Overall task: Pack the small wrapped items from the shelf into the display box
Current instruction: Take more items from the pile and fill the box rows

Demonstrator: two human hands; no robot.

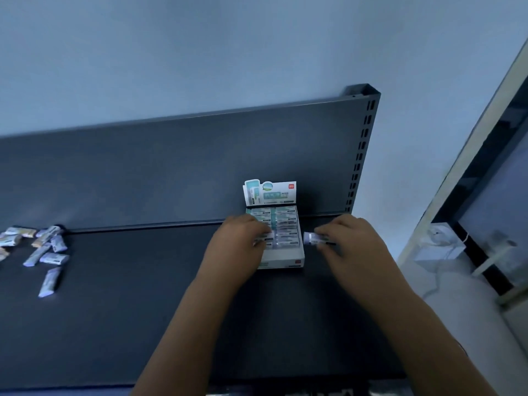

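Holding a wrapped item (310, 238) pinched at its end, the right hand (348, 244) sits just beside the right wall of the display box (281, 260), above the shelf (143, 310). The left hand (237, 247) reaches over the box's left row, fingers curled round a second item (270, 235) at the near end.

To do this step well, I judge each piece should go in flat and lined up with the rows already packed, the left one seated first so the two hands do not crowd the narrow opening. The box looks close to full, so the remaining gap is tight.

The upright flap (270, 192) stands at the back and blocks nothing. A scatter of loose items (47, 252) lies well apart at the far left of the shelf, not yet packed. Blurred white objects (440, 247) sit off to the right.
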